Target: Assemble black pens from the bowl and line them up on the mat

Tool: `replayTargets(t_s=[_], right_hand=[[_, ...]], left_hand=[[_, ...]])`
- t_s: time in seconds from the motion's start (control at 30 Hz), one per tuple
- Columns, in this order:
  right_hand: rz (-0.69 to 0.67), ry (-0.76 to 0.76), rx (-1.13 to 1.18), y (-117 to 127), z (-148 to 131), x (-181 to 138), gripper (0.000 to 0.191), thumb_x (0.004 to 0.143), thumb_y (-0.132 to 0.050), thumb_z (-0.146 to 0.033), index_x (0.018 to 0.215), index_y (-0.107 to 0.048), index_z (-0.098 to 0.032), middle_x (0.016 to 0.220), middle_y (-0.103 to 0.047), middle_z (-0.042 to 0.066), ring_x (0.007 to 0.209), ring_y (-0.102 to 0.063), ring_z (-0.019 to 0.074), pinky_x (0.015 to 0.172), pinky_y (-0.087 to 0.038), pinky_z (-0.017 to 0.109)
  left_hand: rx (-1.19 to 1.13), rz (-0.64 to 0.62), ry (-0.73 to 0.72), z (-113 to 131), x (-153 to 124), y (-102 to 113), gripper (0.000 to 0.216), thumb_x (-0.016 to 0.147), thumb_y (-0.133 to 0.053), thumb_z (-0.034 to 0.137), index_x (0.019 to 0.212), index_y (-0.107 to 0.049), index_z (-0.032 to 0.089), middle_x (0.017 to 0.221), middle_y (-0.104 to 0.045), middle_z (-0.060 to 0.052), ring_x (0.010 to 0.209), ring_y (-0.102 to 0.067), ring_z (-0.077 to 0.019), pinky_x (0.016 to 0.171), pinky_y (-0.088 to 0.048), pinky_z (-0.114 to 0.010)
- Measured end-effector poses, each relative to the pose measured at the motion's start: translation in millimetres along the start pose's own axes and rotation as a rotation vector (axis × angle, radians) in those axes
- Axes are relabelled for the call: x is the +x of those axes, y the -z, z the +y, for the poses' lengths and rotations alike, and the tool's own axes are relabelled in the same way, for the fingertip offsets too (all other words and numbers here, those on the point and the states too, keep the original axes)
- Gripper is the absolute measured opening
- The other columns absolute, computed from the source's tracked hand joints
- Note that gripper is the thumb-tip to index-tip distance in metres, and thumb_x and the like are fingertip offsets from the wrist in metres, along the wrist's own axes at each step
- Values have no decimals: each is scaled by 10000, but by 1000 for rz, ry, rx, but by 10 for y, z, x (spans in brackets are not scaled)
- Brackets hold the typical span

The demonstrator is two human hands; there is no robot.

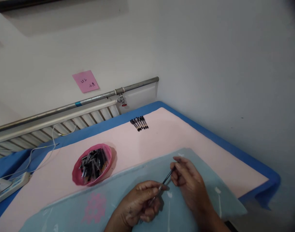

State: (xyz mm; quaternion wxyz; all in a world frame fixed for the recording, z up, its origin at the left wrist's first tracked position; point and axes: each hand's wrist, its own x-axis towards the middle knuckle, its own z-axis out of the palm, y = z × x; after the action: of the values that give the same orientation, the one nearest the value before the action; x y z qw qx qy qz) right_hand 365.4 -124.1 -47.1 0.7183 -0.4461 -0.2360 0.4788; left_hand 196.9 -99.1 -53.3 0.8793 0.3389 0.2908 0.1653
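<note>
My left hand and my right hand meet over a pale blue mat near the table's front. Both are closed on one thin black pen. The left fingers pinch its lower end. The right fingers pinch its upper end. A pink bowl full of several black pen parts stands to the left of my hands. A row of several black pens lies on the pink cloth at the far side.
The table has a blue border and stands in a corner of white walls. A radiator with a pipe runs along the back. A white power strip and its cable lie at the left. A pink note sticks on the wall.
</note>
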Motion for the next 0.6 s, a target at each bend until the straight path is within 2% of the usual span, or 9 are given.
replayTargets(t_s=[0.13,0.2,0.3,0.4,0.5,0.6], right_hand=[[-230,-66,-290,-54,75,-45,257,748,-650,-414,867,-604,-191,649,-568,-29,495,-461,98,485,-398,240],[-234,-56,-373,-64,98,-44,287,770,-615,-440,910,-618,-189,644,-565,-28,501,-458,103,496,-392,243],[-164,-41,-390,-61,112,-23,381,777,-565,-505,981,-611,-188,663,-578,-16,481,-449,106,462,-361,245],[-172,-50,-434,-68,129,-34,374,744,-579,-515,923,-626,-190,616,-553,-22,482,-466,116,468,-367,250],[-179,-66,-526,-93,181,-84,347,723,-587,-507,867,-646,-197,605,-556,-13,511,-504,134,479,-395,252],[-173,-70,-613,-124,252,-117,345,693,-608,-511,855,-674,-214,646,-616,16,568,-553,164,468,-424,246]], left_hand=[[-80,53,-57,10,7,-23,223,797,-621,314,933,-621,138,508,-541,32,282,-266,-10,289,-84,-165],[-141,67,-95,18,9,-19,229,787,-633,326,912,-618,135,533,-531,34,299,-268,-7,299,-79,-166],[-245,106,-132,37,-7,-3,260,762,-663,332,915,-618,127,538,-500,45,320,-259,-1,318,-82,-161],[-342,149,-155,108,-88,27,292,709,-717,327,887,-615,119,546,-481,51,344,-278,1,334,-107,-147],[-451,190,-299,330,-302,105,296,696,-734,328,885,-602,143,572,-463,63,374,-315,-2,342,-150,-128],[-535,199,-560,721,-640,256,189,781,-657,314,888,-587,176,578,-415,76,369,-278,3,335,-152,-111]])
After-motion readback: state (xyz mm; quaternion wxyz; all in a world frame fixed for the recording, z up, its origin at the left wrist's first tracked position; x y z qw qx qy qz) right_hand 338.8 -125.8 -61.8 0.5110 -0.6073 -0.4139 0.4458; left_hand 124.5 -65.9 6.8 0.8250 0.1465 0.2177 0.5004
